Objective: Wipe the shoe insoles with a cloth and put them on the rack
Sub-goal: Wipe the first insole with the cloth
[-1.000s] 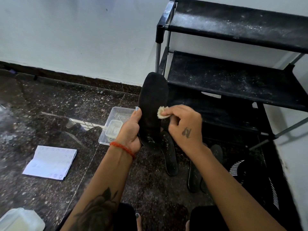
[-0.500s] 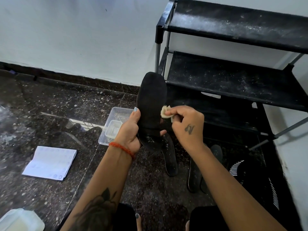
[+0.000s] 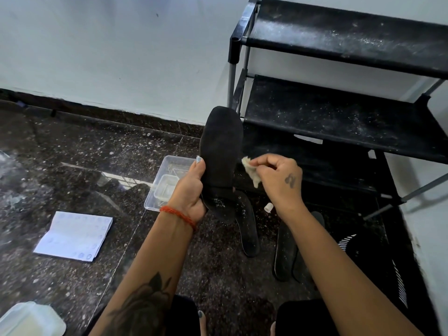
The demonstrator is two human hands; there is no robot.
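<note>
From the head camera, the left hand (image 3: 191, 187) grips a black insole (image 3: 221, 151) upright by its heel, in front of the rack (image 3: 339, 117). The right hand (image 3: 278, 177) pinches a small cloth (image 3: 251, 169) just beside its edge. The insole looks light and bendy, so the heel seems the steadiest place to hold it.

Left hand (image 3: 191, 190): gripping an upright black insole (image 3: 221, 161) at its heel end, thumb lying along the edge. Right hand (image 3: 281, 180): pinching a small cloth (image 3: 251, 169), knuckles facing up.
</note>
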